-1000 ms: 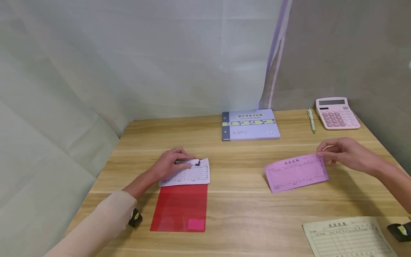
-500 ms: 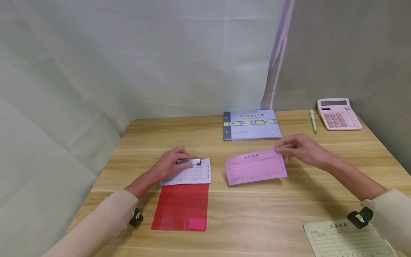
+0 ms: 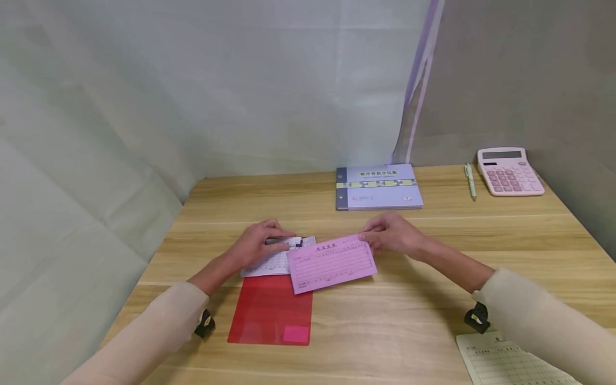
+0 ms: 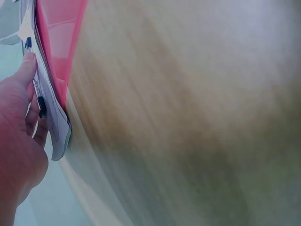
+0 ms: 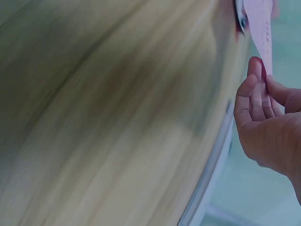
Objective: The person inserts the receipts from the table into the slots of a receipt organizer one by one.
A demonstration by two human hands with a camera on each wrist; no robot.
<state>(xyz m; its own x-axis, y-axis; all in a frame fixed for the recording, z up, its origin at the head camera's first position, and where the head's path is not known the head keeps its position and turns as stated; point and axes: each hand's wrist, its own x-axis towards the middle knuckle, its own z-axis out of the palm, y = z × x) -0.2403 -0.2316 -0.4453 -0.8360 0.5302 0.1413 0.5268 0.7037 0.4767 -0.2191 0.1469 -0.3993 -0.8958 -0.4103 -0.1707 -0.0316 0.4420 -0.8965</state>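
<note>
On the left lies a translucent red clipboard [image 3: 271, 315] with a pink rectangle near its lower corner. White printed form slips [image 3: 274, 264] lie across its top, by the metal clip [image 3: 284, 241]. My left hand [image 3: 254, 245] grips that clip, thumb on the near side and fingers at the far side; the left wrist view shows the hand [image 4: 21, 117] at the clip too. My right hand [image 3: 392, 235] pinches a pink printed form slip [image 3: 332, 263] by its upper right corner. The slip is tilted and overlaps the white slips and the red board in the head view.
A blue-grey account book [image 3: 380, 188] lies at the back of the wooden table [image 3: 409, 331]. To its right are a green pen [image 3: 470, 182] and a pink calculator [image 3: 510, 171]. A pale green form pad [image 3: 505, 359] lies at the front right, partly hidden by the right sleeve.
My right hand has carried the pink slip leftward from the right side of the table to the clipboard. My left hand has stayed on the clip.
</note>
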